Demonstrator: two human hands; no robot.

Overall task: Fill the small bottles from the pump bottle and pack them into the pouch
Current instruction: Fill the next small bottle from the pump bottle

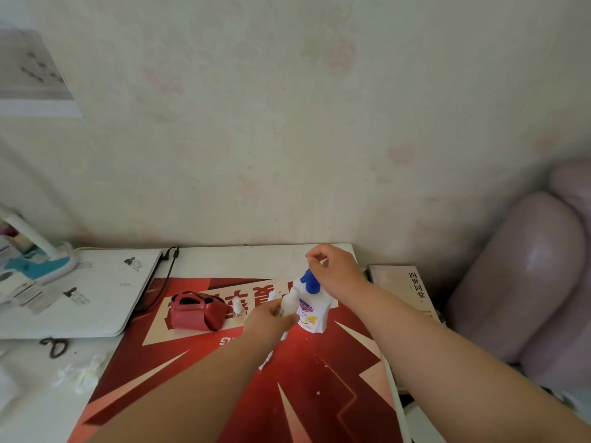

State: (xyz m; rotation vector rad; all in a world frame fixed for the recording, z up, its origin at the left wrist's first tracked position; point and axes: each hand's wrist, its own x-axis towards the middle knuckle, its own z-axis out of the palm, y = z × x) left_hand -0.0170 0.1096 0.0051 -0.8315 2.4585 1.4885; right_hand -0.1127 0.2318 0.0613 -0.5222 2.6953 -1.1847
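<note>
Pump bottle [312,314], white with a blue pump head [309,280], stands upright on the red mat [256,394], towards the table's far right. It looks like stiff plastic, part full and steady on its wide base. A smooth wall may turn slippery if soap drips, so the body is the place to brace it and the pump head the place to press. The small bottle [290,302] is light, thin-walled and easy to tip, and is best held round its middle. The left hand [271,321] grips it so, fingers curled close, its mouth up beside the spout. The right hand [335,273] sits over the pump head with fingers curled. I cannot tell whether they press or grasp it. Two more small bottles [237,306] stand just left, the open red pouch [195,311] beyond them. A book [412,289] lies at the right edge.
</note>
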